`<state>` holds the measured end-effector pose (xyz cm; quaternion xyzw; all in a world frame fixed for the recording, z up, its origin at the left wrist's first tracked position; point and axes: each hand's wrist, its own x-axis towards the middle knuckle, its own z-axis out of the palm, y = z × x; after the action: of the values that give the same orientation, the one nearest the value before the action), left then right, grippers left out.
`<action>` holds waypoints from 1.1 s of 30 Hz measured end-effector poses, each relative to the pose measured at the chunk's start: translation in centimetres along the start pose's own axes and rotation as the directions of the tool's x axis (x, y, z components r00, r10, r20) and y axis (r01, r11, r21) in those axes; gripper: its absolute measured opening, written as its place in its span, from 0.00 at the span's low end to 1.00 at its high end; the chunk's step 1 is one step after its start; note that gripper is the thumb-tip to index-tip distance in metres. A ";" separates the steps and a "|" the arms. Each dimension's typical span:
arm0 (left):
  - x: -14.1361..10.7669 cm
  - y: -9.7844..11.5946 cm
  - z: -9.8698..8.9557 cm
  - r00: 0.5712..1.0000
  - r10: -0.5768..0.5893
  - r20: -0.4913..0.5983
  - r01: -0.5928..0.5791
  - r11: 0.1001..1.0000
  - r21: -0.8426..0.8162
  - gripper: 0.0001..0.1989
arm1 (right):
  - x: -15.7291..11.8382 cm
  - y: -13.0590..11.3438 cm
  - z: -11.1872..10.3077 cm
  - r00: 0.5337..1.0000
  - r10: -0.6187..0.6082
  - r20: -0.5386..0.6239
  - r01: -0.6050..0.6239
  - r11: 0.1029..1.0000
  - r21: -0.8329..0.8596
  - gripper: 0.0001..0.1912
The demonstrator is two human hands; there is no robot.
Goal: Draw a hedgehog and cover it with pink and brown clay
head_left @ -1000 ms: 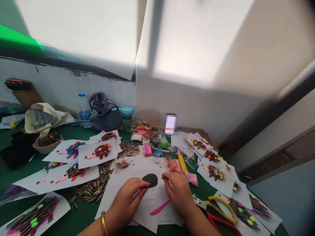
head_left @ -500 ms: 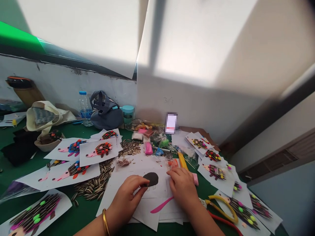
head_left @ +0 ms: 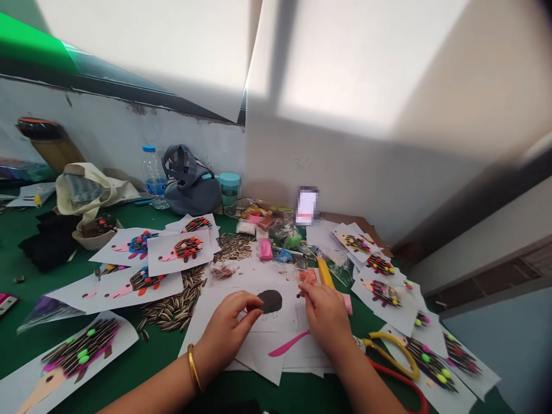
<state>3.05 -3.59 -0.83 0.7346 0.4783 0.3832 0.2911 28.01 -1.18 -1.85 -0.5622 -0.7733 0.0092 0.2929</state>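
Observation:
A flat black oval of what looks like modelling clay (head_left: 271, 301) lies on white paper (head_left: 250, 283), above short pencilled legs. My left hand (head_left: 233, 328), wearing a gold bangle, is at the oval's left edge with thumb and forefinger pinched together. Whatever is between those fingertips is too small to make out. To the right of the oval, my right hand (head_left: 325, 319) has its fingers drawn together, with a small dark bit (head_left: 298, 295) showing at the tips. A pink plastic knife (head_left: 288, 344) rests on the paper between my hands.
Sunflower seeds (head_left: 175, 307) lie in piles left of the paper. Finished hedgehog pictures (head_left: 181, 253) spread on both sides. Yellow-and-red handled scissors (head_left: 394, 345) lie by my right forearm. Clay packets (head_left: 265, 249), a blue bag (head_left: 192, 192) and a bottle (head_left: 154, 178) stand farther back.
The view has shifted slightly, so the whole scene sits higher. My left fingertips have drawn back a little from the oval. My right fingers have closed more, and a dark bit now shows there.

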 end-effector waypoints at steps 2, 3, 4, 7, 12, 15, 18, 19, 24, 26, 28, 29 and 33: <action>0.1 0.0 0.0 1.000 0.003 -0.019 -0.003 1.000 -0.004 0.05 | 0.0 -0.2 0.0 1.000 0.008 0.026 -0.009 0.999 0.050 0.15; 0.2 0.0 -0.1 1.000 0.005 -0.026 -0.005 1.000 0.000 0.05 | 0.0 -0.3 -0.1 0.999 0.006 0.039 -0.009 0.997 0.081 0.15; 0.3 -0.1 -0.2 0.999 0.007 -0.036 -0.007 1.000 0.009 0.05 | 0.0 -0.5 -0.1 0.999 -0.002 0.053 -0.004 0.993 0.114 0.15; 0.9 -0.7 -0.8 0.995 0.006 -0.101 0.000 0.998 0.060 0.05 | -0.1 -1.1 -0.2 0.995 -0.045 0.090 0.027 0.981 0.191 0.15; 1.9 -2.5 -1.8 0.991 -0.037 -0.130 0.060 0.982 0.178 0.06 | -0.3 -1.6 -0.2 0.992 -0.076 0.103 0.054 0.979 0.198 0.17; 2.2 -3.1 -2.1 0.994 -0.067 -0.083 0.088 0.956 0.281 0.07 | -0.3 -1.6 -0.2 0.991 -0.079 0.109 0.058 0.981 0.184 0.18; 2.4 -3.3 -2.2 0.997 -0.076 -0.016 0.077 0.928 0.365 0.07 | -0.3 -1.5 0.0 0.989 -0.088 0.121 0.065 0.981 0.180 0.18; 2.4 -3.2 -2.2 0.997 -0.083 -0.006 0.079 0.916 0.392 0.06 | -0.3 -1.5 0.1 0.988 -0.090 0.125 0.067 0.981 0.182 0.18; 2.4 -3.2 -2.2 0.992 -0.125 -0.012 0.116 0.881 0.459 0.09 | -0.4 -1.6 0.3 0.984 -0.096 0.150 0.069 0.982 0.176 0.19; 2.3 -3.2 -2.2 0.991 -0.131 -0.018 0.125 0.884 0.450 0.12 | -0.5 -1.7 0.3 0.983 -0.093 0.160 0.069 0.986 0.150 0.20; 2.3 -3.2 -2.2 0.991 -0.131 -0.020 0.126 0.889 0.440 0.15 | -0.5 -1.7 0.4 0.982 -0.082 0.170 0.061 0.991 0.120 0.21; 2.3 -3.2 -2.2 0.992 -0.128 -0.018 0.123 0.890 0.439 0.15 | -0.6 -1.7 0.4 0.981 -0.076 0.177 0.057 0.992 0.110 0.21; 2.2 -2.9 -2.3 0.993 -0.119 0.004 0.102 0.860 0.499 0.12 | -0.6 -1.8 0.4 0.978 -0.068 0.200 0.051 0.995 0.087 0.23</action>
<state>0.26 -0.33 -1.21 0.7627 0.5972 0.2168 0.1215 26.41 -2.26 -1.84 -0.5225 -0.8146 0.0892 0.2356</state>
